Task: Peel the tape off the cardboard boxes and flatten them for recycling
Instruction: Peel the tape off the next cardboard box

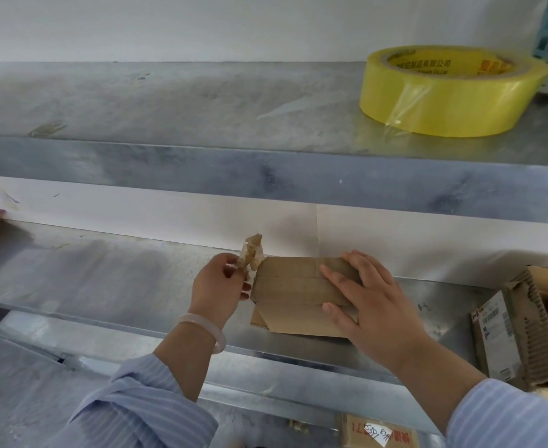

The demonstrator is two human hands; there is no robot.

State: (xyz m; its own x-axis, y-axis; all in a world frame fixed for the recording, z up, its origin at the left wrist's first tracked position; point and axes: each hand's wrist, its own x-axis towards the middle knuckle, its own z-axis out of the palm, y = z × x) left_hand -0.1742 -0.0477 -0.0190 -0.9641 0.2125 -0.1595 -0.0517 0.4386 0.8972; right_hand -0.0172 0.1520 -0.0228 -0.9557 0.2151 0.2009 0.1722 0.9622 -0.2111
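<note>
From the head camera, a small cardboard box (pixel 285 281) sits on the lower shelf (pixel 120 273), close to the back wall. The left grip (pixel 216 286) is at the box's left end. Its fingertips pinch a crumpled tape strip (pixel 250 253), which sticks up above the box corner. The bottom of the strip seems stuck to that corner, but I cannot tell for sure. The right grip (pixel 372 302) lies flat on the right half of the box. Its fingers (pixel 334 276) are straight, press down and hold nothing.

The step now looks like pulling the tape off this box. To do it well, I think the pull should go slow and low, along the box, not straight up. Then the tape can come off in one piece and not rip the cardboard. The flat grip should push down hard enough that the light box does not slide or lift. The tape is sticky and may cling to the fingertips, so rolling it into a ball should help.

A yellow tape roll (pixel 450 95) sits on the upper shelf (pixel 169 98), well apart. An open box (pixel 524 328) waits at the right.
</note>
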